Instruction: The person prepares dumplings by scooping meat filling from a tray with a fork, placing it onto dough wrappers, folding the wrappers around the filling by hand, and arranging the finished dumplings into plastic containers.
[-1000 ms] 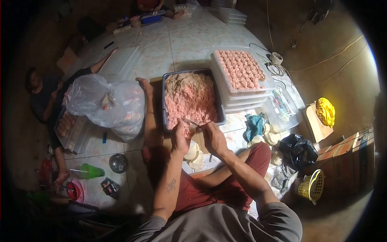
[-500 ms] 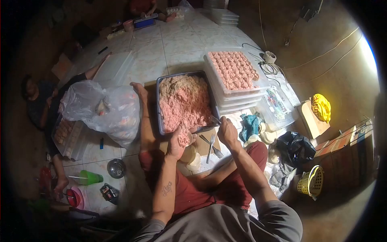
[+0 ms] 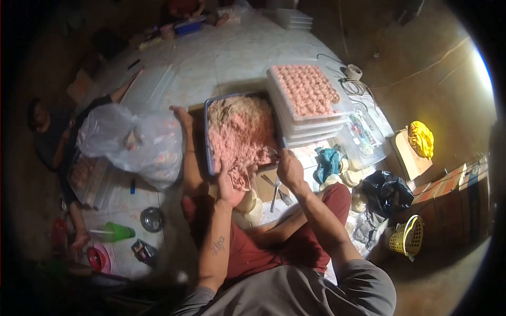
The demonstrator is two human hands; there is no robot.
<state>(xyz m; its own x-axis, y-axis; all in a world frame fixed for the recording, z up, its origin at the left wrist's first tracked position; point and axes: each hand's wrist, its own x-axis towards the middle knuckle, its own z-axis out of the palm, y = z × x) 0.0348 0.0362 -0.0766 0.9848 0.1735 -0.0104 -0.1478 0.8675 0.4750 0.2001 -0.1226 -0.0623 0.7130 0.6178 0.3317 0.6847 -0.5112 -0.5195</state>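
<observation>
My left hand (image 3: 231,190) is cupped around a round, pale dough wrapper with pink minced filling (image 3: 241,181) on it, just over the near edge of the tub. My right hand (image 3: 290,167) is closed around the handle of a metal fork (image 3: 273,151), whose head meets the filling at the tub's right side. The dark blue tub (image 3: 206,131) is heaped with pink mince (image 3: 237,137), greyer toward the back. Between my hands, more forks (image 3: 276,190) lie on cardboard beside a stack of pale wrappers (image 3: 254,206).
Right of the tub stand stacked clear containers (image 3: 311,128), the top one filled with rows of pink dumplings (image 3: 305,89). A bulging plastic bag (image 3: 155,145) is at left, near a seated person (image 3: 50,131). A teal cloth (image 3: 328,164), black bag (image 3: 387,192) and yellow basket (image 3: 407,237) lie right.
My right hand has shifted slightly left, bringing the fork farther over the filling in the tub. My left hand stays near the tub's front edge, its fingers a little more opened around the wrapper.
</observation>
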